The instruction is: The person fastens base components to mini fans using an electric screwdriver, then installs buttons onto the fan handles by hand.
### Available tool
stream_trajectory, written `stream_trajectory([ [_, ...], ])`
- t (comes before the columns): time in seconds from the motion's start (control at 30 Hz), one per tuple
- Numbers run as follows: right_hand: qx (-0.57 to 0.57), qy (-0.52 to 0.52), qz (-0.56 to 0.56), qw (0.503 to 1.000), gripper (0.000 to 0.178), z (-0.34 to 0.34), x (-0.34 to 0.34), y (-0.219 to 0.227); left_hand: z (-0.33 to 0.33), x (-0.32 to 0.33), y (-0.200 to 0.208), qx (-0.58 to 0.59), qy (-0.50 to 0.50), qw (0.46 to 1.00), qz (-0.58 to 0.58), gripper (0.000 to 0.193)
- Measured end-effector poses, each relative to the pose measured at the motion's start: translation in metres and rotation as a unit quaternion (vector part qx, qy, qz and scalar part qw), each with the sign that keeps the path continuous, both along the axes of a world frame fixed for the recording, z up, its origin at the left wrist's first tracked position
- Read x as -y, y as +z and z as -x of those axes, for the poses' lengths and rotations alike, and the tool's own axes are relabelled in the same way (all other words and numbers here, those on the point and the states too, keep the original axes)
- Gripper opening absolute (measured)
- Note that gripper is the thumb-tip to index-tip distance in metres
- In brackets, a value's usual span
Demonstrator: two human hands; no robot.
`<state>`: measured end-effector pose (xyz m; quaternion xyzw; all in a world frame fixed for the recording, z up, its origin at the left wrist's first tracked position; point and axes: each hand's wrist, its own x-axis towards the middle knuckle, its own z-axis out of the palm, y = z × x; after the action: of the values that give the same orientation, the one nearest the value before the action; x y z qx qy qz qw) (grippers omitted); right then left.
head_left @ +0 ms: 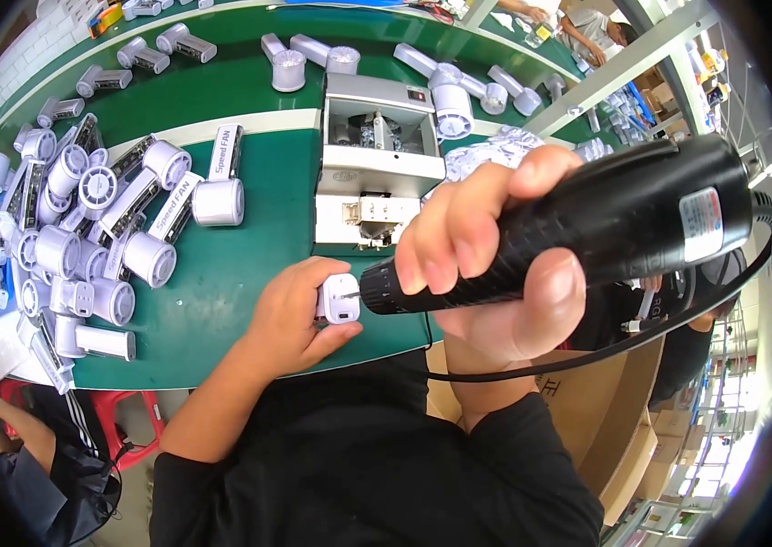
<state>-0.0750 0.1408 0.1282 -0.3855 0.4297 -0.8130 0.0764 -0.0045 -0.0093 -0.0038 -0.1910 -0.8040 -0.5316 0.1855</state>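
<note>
While a smooth, rounded white plastic piece [344, 310] is held between the fingers and thumb of the left hand [295, 314], a screwdriver [623, 214] is gripped in the curled right hand [532, 314], its thick black barrel ribbed toward the nose. The piece is held above the table's near part, with the thin bit aimed at its end face; whether a screw is engaged cannot be told. Just beyond the hands, the way is blocked by a boxy grey metal dispenser [381, 169]. On the left, tubular white fans [97, 189] are heaped. Between heap and left hand, room is given by smooth green table [208, 333], bounded by its near edge. The right forearm is crossed by a black cord [495, 375], and a brown carton [600, 401] is seen beside it.
</note>
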Motion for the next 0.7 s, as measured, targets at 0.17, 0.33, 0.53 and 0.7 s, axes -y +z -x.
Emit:
stream_trajectory([
  [0.17, 0.002, -0.005, -0.004, 1.000, 0.044, 0.000, 0.003, -0.003, 0.002, 0.003, -0.002, -0.013, 0.003, 1.000, 0.019, 0.056],
  [0.33, -0.020, 0.056, 0.043, 0.997, 0.047, 0.010, -0.001, -0.005, -0.004, 0.003, -0.012, -0.003, 0.028, 1.000, 0.011, 0.063],
  [0.53, -0.029, -0.162, -0.048, 0.985, 0.033, 0.050, 0.005, -0.038, -0.008, 0.004, -0.022, 0.029, -0.005, 0.990, -0.137, 0.068],
  [0.7, 0.011, -0.178, -0.067, 0.982, 0.027, 0.047, 0.007, -0.056, -0.007, 0.007, -0.024, 0.004, 0.009, 0.995, -0.104, 0.068],
])
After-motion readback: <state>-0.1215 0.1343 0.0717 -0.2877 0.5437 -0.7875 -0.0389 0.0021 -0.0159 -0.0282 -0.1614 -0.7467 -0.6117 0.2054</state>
